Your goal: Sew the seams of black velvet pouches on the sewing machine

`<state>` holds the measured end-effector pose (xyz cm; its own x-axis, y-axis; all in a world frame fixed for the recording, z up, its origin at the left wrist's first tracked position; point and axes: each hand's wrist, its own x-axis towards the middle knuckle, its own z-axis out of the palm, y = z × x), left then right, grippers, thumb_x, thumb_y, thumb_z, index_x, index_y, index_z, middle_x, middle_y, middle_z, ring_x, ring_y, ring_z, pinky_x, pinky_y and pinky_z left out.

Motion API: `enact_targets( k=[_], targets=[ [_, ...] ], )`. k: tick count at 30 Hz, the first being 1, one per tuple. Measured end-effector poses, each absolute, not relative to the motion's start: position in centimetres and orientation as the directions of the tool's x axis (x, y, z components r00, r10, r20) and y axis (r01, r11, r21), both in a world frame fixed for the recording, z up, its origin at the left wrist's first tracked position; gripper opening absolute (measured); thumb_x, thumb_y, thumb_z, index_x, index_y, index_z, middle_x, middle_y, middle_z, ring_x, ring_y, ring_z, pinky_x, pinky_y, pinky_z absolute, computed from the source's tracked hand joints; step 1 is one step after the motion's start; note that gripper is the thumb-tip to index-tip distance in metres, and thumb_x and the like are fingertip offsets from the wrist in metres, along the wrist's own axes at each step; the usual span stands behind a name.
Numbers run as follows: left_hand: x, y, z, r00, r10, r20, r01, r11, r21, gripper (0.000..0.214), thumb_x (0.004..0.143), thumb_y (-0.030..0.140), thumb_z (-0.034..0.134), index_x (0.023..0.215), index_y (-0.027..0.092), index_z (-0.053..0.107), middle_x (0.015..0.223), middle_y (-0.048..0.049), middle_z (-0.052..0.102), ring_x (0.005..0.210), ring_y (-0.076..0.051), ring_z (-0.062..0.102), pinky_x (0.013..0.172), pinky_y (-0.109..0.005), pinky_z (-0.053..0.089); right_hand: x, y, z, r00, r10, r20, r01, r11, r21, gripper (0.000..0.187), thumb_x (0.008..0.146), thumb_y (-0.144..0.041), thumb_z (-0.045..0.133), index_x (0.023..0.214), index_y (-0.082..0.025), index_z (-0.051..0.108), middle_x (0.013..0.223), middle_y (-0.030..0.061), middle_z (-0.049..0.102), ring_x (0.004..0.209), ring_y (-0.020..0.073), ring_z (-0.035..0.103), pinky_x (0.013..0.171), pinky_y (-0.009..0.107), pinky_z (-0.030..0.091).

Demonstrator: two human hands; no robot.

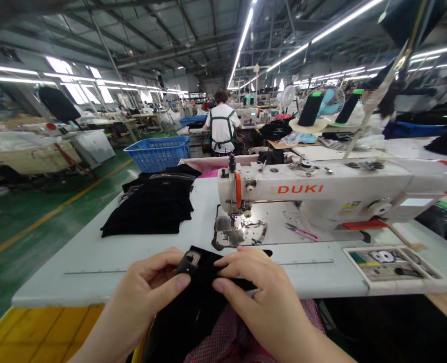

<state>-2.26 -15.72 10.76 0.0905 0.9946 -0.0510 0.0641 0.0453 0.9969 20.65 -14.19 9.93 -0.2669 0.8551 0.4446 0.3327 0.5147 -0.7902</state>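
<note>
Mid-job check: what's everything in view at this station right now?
black fabric piece: one, black, table's front edge
sewing machine: one, white, table centre
fabric stack: one, black, left of machine
snips: one, pink, under machine arm
tray: one, white, table's right front
basket: one, blue, behind table
thread cones: two, black, behind machine
table: one, white, in front
person: one, white shirt, aisle beyond
left hand: one, pinching the fabric piece
right hand: one, pinching the fabric piece

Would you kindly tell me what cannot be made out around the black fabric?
Head view:
black fabric: its lower part drops below the table edge, covered by the left hand and right hand.
patch on it: too small to read.
tray at right: contents too small to identify.
</note>
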Motion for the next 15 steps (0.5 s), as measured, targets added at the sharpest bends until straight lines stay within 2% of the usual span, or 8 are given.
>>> enact_targets(
  k=[5,12,15],
  targets=[
    [-1.9,-16.4,10.9,0.05,0.998,-0.039,0.0,0.04,0.999,0.02,0.078,0.027,0.083,0.098,0.026,0.078,0.096,-0.001,0.075,0.087,-0.018,0.07,0.08,-0.024,0.057,20.8,-14.6,10.4,-0.24,0.873,0.425,0.324,0.485,-0.812,0.007,0.085,-0.029,0.076,0.078,-0.03,0.074,0.093,-0.0022,0.078,0.089,0.0211,0.072,0.083,0.036,0.056],
    [-1.3,-16.8,11.1,-0.018,1.0,0.007,0.062,-0.005,0.998,0.019,0.077,0.032,0.082,0.095,0.025,0.079,0.092,-0.0023,0.075,0.084,-0.019,0.069,0.076,-0.025,0.057,20.8,-15.1,10.9,-0.276,0.887,0.371,0.358,0.453,-0.816,0.011,0.082,-0.023,0.078,0.076,-0.029,0.071,0.087,-0.0073,0.076,0.082,0.0175,0.071,0.077,0.031,0.052],
    [-1.3,-16.9,11.2,-0.041,0.998,0.041,0.124,-0.036,0.992,0.02,0.077,0.034,0.082,0.095,0.024,0.08,0.089,-0.0034,0.074,0.084,-0.02,0.068,0.074,-0.025,0.057,20.7,-15.2,11.0,-0.284,0.89,0.357,0.376,0.446,-0.812,0.011,0.083,-0.026,0.077,0.076,-0.029,0.069,0.084,-0.0063,0.075,0.079,0.0186,0.069,0.074,0.032,0.051]
  ],
)
